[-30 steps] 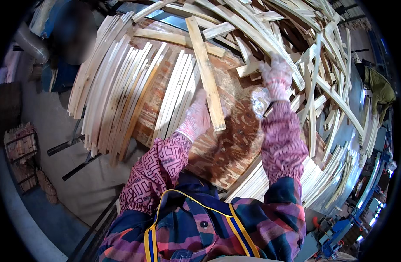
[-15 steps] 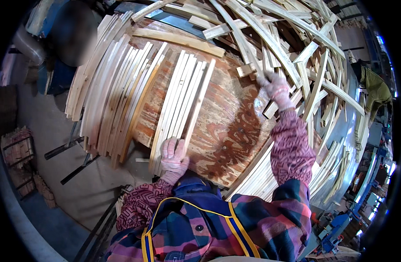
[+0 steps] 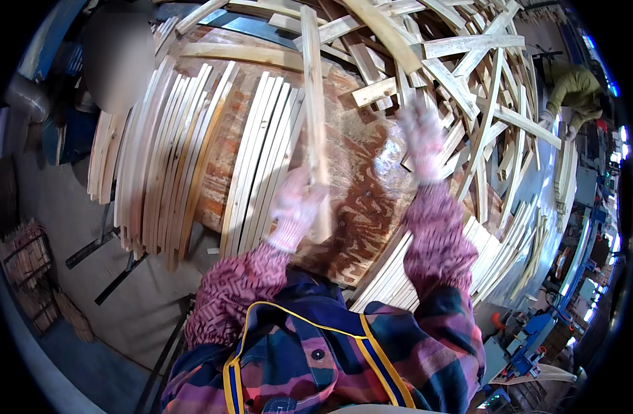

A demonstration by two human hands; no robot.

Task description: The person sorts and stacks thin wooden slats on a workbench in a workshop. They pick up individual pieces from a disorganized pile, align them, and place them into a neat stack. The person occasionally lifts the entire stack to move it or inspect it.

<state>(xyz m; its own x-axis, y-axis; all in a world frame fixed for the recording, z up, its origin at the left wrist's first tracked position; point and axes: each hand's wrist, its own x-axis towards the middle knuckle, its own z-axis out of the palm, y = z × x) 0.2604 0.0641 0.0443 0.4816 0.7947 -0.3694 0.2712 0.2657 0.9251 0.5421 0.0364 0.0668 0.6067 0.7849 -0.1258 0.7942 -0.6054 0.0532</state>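
Note:
My left hand [image 3: 295, 205], in a pale pinkish work glove, is closed on the lower part of a long wooden strip [image 3: 312, 110]. This strip lies lengthwise above the board, its top end near the far edge. Just left of the hand lies a row of pale wooden strips [image 3: 261, 148] side by side. My right hand [image 3: 421, 141], gloved alike, is blurred by motion at the near edge of a jumbled pile of strips [image 3: 471, 100]; whether its fingers hold anything cannot be made out. Beneath both hands is a stained plywood board [image 3: 354, 200].
A thicker group of aligned strips [image 3: 164, 162] lies farther left, and more strips [image 3: 392, 276] line the near right edge. One strip [image 3: 247, 54] crosses the board's far side. Another person [image 3: 571, 93] stands beyond the pile at right; a blurred round shape [image 3: 116, 58] is far left.
My left hand has moved up and right from the row's near end onto a strip. My right hand, earlier gripping a strip end at the pile, has shifted slightly left.

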